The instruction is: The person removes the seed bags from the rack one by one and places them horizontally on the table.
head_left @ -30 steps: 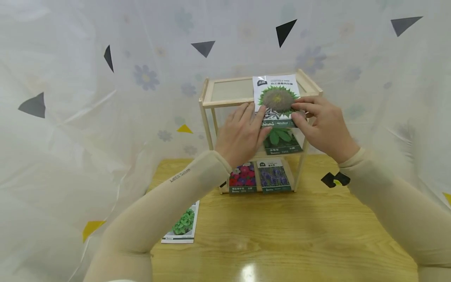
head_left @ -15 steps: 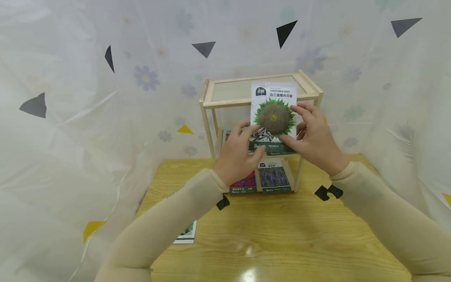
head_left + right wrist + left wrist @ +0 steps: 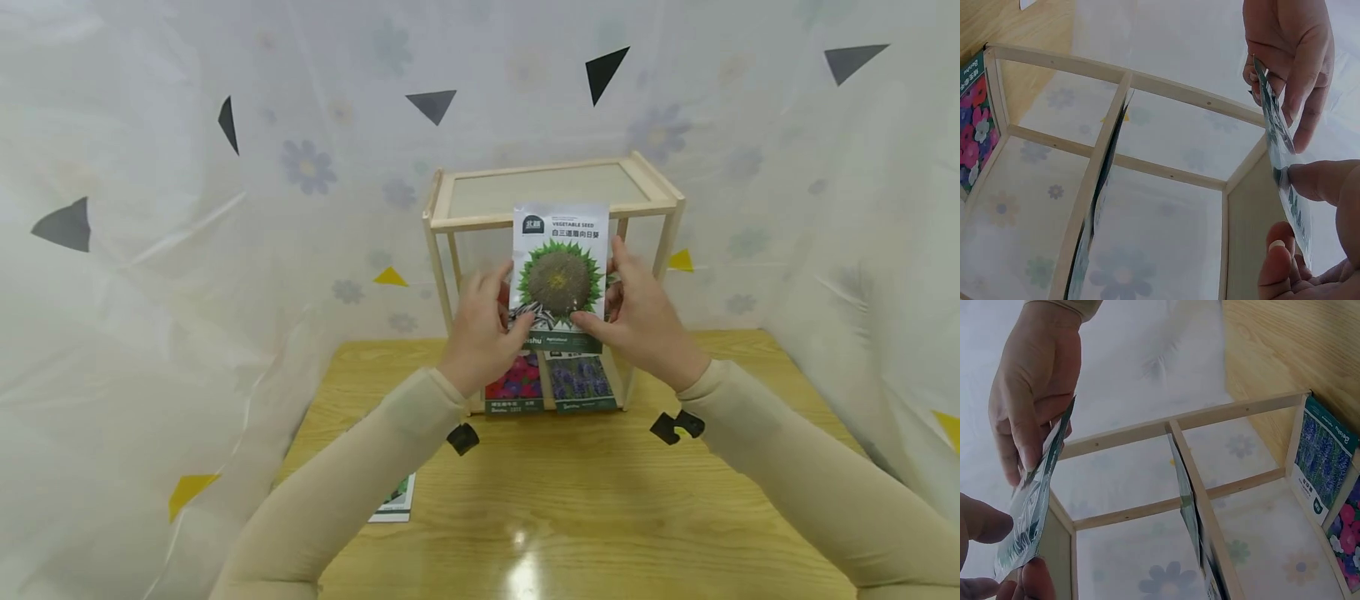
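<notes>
A white and green seed packet (image 3: 558,279) with a sunflower head on it is held upright in front of the wooden shelf (image 3: 480,222). The left hand (image 3: 483,329) pinches its lower left edge, thumb in front and fingers behind. On the opposite edge the right hand (image 3: 645,321) grips it the same way. Both wrist views show the packet (image 3: 1034,503) edge-on between the two hands, apart from the shelf frame (image 3: 1172,87). Packets on the middle shelf are mostly hidden behind it in the head view.
On the bottom shelf lie a packet with red and pink flowers (image 3: 514,387) and one with purple flowers (image 3: 581,385). Another packet (image 3: 397,504) lies on the wooden table (image 3: 600,517) at the left, partly covered by the left forearm. A patterned sheet (image 3: 337,275) hangs behind.
The sunflower packet has come off the shelf's top, moving down, slightly left and towards the camera with both hands. The left hand's fingers have gone from lying on its front to gripping its edge.
</notes>
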The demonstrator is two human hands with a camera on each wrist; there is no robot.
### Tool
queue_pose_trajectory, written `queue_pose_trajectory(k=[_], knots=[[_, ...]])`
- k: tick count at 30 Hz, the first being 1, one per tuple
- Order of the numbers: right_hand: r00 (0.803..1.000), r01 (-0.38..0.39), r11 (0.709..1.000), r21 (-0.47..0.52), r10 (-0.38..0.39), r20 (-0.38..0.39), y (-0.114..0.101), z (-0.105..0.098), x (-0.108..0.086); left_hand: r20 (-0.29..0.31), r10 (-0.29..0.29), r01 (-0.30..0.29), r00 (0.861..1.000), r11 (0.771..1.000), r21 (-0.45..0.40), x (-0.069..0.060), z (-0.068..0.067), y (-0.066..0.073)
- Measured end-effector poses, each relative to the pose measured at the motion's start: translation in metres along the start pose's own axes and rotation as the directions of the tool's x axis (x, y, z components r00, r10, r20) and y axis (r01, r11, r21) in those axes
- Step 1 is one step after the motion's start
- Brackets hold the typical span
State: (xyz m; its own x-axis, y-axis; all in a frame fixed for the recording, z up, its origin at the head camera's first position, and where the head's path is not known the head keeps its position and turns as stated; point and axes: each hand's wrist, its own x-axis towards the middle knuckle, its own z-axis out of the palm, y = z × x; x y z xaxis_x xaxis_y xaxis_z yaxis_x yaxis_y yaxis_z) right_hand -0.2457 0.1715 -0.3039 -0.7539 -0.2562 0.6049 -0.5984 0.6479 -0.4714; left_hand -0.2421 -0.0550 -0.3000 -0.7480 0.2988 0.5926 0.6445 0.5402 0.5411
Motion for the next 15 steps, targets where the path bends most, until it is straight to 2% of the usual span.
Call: queue_pose_trajectory(k=[4,9,15], knots=[[1.000,0.012,1.000,-0.029,-0.012,-0.002,-0.001,0.005,-0.003,0.010,-0.027,0.027,1.000,0.999,-0.017,-0.003,0.000,-0.005],[1.000,0.017,0.999,0.048,-0.016,-0.011,-0.003,0.011,-0.006,0.030,-0.046,0.047,0.999,0.998,-0.049,-0.009,-0.003,-0.010],[1.000,-0.006,0.992,0.127,0.004,0.018,-0.005,0.019,-0.011,0.025,-0.026,0.028,0.999,0.998,-0.057,-0.019,-0.005,-0.018]])
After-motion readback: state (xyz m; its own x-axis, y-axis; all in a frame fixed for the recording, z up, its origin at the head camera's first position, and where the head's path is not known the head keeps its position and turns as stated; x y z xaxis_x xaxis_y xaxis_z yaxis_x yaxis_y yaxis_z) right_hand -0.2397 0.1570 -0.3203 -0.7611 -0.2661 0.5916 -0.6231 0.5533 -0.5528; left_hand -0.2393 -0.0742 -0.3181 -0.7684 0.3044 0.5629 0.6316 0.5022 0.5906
